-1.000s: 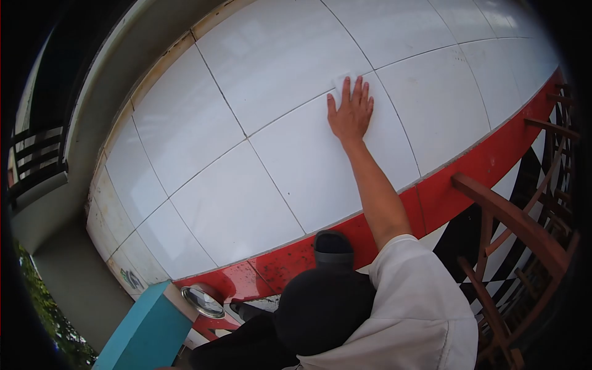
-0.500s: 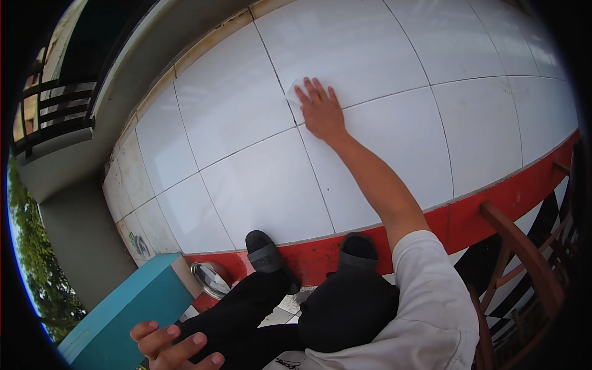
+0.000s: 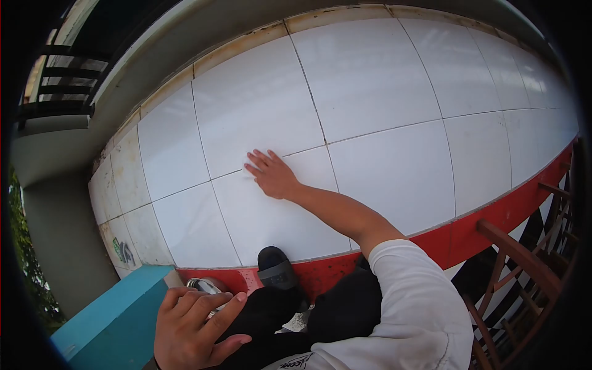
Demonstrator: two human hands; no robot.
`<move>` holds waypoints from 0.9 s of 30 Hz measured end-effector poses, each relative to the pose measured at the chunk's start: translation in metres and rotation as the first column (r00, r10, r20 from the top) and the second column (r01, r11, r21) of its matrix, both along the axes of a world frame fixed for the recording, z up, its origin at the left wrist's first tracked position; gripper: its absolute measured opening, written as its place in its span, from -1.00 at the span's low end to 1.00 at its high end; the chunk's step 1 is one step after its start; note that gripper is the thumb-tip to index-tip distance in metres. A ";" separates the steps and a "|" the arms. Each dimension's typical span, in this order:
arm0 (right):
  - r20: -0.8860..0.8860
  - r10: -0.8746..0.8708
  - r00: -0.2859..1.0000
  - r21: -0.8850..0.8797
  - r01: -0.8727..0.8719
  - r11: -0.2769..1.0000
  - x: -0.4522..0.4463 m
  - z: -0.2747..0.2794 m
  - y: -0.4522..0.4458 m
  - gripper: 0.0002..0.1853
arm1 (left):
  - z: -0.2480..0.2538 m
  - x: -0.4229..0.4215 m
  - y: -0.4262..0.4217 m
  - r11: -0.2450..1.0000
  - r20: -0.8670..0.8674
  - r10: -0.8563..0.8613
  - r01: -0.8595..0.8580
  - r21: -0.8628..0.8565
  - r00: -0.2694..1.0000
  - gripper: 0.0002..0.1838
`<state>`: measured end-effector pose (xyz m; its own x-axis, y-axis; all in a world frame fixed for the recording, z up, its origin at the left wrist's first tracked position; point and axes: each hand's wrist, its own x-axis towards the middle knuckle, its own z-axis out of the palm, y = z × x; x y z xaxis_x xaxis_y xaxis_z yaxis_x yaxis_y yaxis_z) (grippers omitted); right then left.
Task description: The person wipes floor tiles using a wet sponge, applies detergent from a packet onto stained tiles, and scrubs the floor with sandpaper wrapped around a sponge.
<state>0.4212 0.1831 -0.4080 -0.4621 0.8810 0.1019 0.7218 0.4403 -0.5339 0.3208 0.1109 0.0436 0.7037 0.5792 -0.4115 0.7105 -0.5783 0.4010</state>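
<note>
My right hand [image 3: 271, 174] lies palm down on the white tiled surface [image 3: 382, 166], fingers stretched out near a grout line. A pale patch shows by its fingertips, too faint to make out; any cloth beneath the hand is hidden. Low on the left, my left hand [image 3: 197, 327] hangs in the air above my dark-clothed leg, its fingers apart and slightly bent, with nothing in them.
Red edging [image 3: 459, 240] borders the tiles, with my black sandal [image 3: 276, 269] against it. A turquoise block [image 3: 117, 314] and a round metal object [image 3: 206, 285] are at lower left. Brown wooden furniture [image 3: 524, 259] stands at right, black railings [image 3: 71, 73] at upper left.
My right hand has swept left and nearer to me across the tiles. The white cloth seen under its fingers earlier is now barely discernible. My left hand has come up into view.
</note>
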 end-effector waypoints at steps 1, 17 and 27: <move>0.016 0.227 0.974 -0.076 -0.225 0.971 -0.015 0.005 -0.014 -0.46 | -0.001 -0.001 0.006 1.000 0.015 -0.014 0.014 0.016 1.000 -0.42; 0.436 -0.898 0.057 0.042 0.996 0.084 0.366 -0.002 0.128 -0.42 | -0.021 -0.066 0.047 0.996 -0.058 0.063 -0.066 -0.057 0.996 -0.29; 0.175 -0.591 0.787 0.134 0.576 0.806 0.086 -0.011 0.189 -0.38 | -0.030 -0.063 0.061 0.999 -0.042 0.024 -0.026 -0.046 0.999 -0.30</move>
<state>0.5074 0.3718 -0.4191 0.1213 0.9832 0.1365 0.9393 -0.0693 -0.3359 0.2579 0.1718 0.0136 0.6713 0.5756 -0.4670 0.7408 -0.5415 0.3974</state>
